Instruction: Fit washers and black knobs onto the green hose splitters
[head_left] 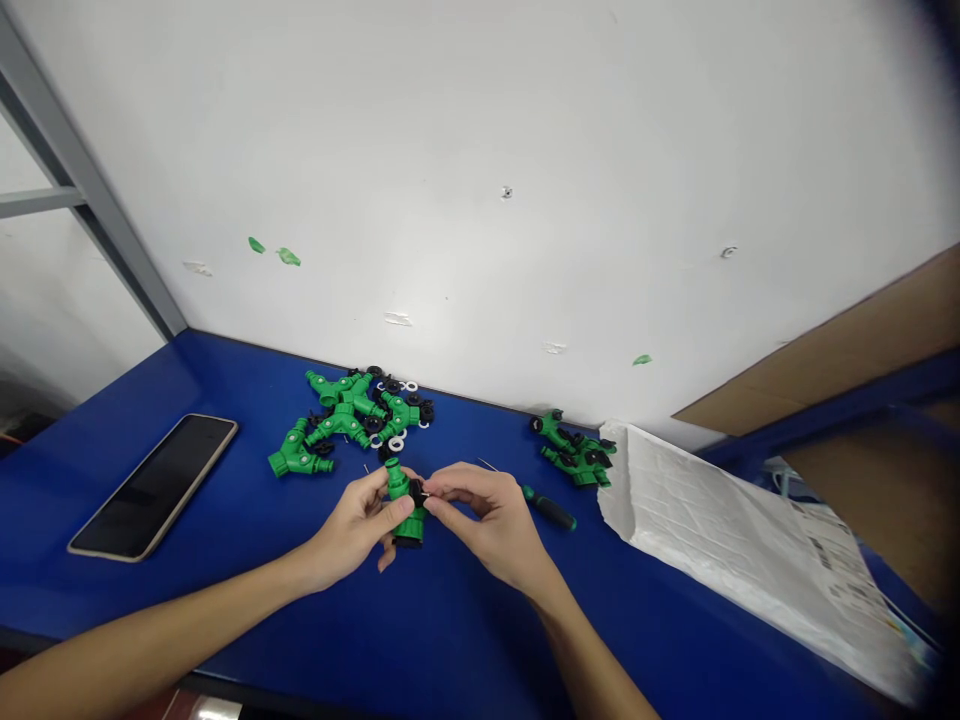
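My left hand (367,515) is closed around a green plastic hose splitter (394,482), held a little above the blue table with its wide collar toward me. A black part, perhaps a valve lever (416,491), sits on the splitter's right side. My right hand (480,505) pinches thumb and forefinger together right beside that black part. Something small and pale shows at those fingertips, too small to name. Behind the right hand lies a screwdriver (551,508) with a green and black handle, its thin shaft partly covered by the hand.
Several green splitters (296,452) lie heaped at the back left, among black caps and white washers (396,444). More splitters with black parts (577,460) are piled at the back right, beside a white plastic mailing bag (720,530). A phone (157,485) rests on the left.
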